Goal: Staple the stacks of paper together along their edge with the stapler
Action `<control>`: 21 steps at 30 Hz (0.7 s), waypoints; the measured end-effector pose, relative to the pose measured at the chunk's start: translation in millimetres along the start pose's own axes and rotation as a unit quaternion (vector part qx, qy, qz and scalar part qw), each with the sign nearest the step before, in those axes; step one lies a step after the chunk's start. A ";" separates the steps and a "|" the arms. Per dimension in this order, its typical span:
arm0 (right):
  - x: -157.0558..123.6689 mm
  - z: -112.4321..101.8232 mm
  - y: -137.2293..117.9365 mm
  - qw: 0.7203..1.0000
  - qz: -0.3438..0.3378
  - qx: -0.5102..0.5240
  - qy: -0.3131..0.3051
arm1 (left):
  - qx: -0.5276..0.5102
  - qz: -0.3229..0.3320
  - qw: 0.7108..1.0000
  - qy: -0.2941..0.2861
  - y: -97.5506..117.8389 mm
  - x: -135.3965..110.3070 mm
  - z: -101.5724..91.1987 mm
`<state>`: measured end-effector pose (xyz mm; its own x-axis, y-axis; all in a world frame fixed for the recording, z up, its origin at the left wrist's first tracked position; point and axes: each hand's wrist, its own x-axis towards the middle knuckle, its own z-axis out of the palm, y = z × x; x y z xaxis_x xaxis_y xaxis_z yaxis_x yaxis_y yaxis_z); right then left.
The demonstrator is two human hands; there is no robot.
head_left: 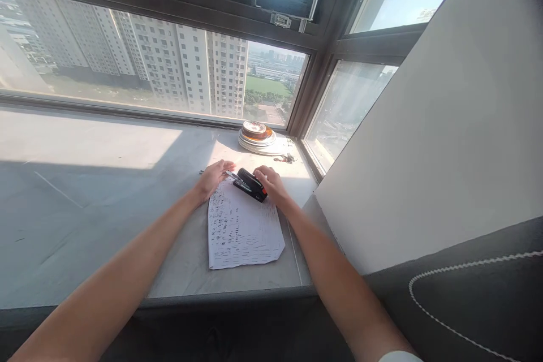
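Observation:
A black stapler with a red spot lies over the top of a handwritten sheet of paper. Its cover is raised, and a silver strip runs out from it toward the left. My right hand grips the stapler's right end, thumb over the cover. At the strip's outer end are the fingertips of my left hand, bent close together around it. Just left of that hand pokes the dark tip of a thin object, mostly hidden behind the hand.
The grey stone windowsill carries all this. Behind my hands, a stack of round plates or lids stands by the window corner, with a small dark chain-like object beside it. A white slanted panel and a beaded cord are on the right.

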<state>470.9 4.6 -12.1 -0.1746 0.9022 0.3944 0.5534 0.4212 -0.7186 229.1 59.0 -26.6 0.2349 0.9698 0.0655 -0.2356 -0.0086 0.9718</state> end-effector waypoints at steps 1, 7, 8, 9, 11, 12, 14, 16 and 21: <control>0.0 -1.7 0.0 0.999 -0.019 0.008 -0.038 | -0.001 0.001 1.000 -0.002 0.0 0.2 -0.1; -2.1 2.5 -1.0 0.998 -0.031 -0.026 -0.045 | -0.004 0.001 1.000 0.012 3.6 -0.7 2.4; -2.6 3.0 -2.0 0.998 -0.043 -0.033 -0.020 | -0.006 0.003 1.000 0.016 4.6 -1.3 3.1; -3.2 3.0 -3.1 0.997 -0.061 -0.044 0.008 | -0.007 0.006 1.000 0.017 5.4 -2.1 3.7; -3.9 2.0 -5.2 0.988 -0.111 -0.082 0.063 | -0.011 0.007 1.000 0.010 7.1 -4.1 4.9; -3.9 1.3 -6.1 0.981 -0.138 -0.107 0.082 | -0.012 0.004 1.000 0.003 7.8 -5.0 5.5; -3.2 0.1 -7.5 0.966 -0.187 -0.153 0.090 | -0.018 -0.006 1.000 -0.018 8.9 -6.4 6.5; -1.9 -0.3 -9.2 0.955 -0.222 -0.186 0.069 | -0.032 -0.016 0.999 -0.033 9.3 -6.6 7.0; -0.1 0.6 -19.1 0.949 -0.241 -0.205 0.005 | -0.059 -0.037 0.997 -0.036 7.1 -3.3 4.0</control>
<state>459.8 -3.4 1.3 -0.4819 0.6122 0.6269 0.6818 0.7114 -0.1705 230.4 54.8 -19.1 0.3224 0.9465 0.0159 -0.3244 0.0947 0.9412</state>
